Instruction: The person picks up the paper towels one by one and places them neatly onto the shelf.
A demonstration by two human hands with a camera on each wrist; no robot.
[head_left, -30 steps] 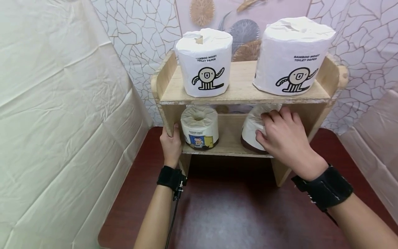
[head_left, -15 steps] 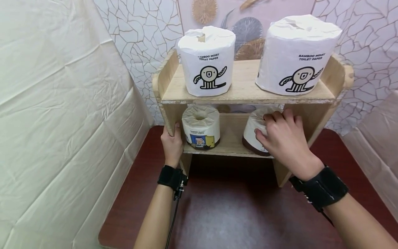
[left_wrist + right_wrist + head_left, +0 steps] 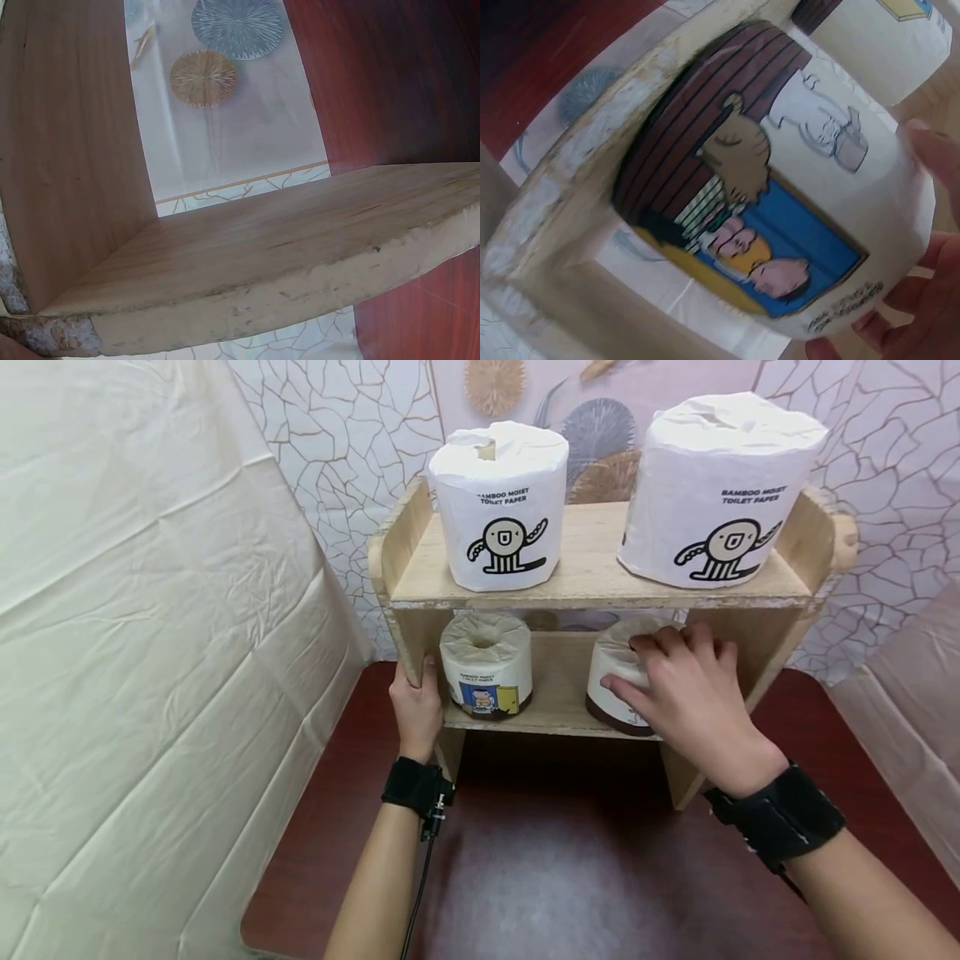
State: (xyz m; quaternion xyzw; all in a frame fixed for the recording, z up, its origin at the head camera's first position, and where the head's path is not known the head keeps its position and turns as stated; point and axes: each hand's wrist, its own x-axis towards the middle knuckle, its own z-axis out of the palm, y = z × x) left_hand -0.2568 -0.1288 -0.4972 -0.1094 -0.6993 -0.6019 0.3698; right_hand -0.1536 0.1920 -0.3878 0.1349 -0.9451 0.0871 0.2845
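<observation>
A two-tier wooden shelf (image 3: 592, 547) stands ahead of me. My left hand (image 3: 417, 710) grips the front edge of its left side panel, fingers mostly hidden behind the panel. On the lower tier at right, my right hand (image 3: 693, 702) holds a wrapped toilet paper roll (image 3: 604, 657) from above, fingers curled over its top and thumb along its side. The right wrist view shows that toilet roll (image 3: 817, 217) close up, cartoon print and brown base band included. Another printed toilet roll (image 3: 487, 664) stands at the lower left, beside my left hand.
Two larger white toilet rolls, one at left (image 3: 498, 518) and one at right (image 3: 720, 493), stand on the upper tier. The shelf sits on a dark red table (image 3: 525, 860). Pale cloth (image 3: 150, 652) hangs at the left, and a patterned wall (image 3: 345, 443) is behind.
The lower right toilet roll has turned slightly under my right hand and stands straighter, and the right thumb has stretched out more. My left hand stays on the shelf panel.
</observation>
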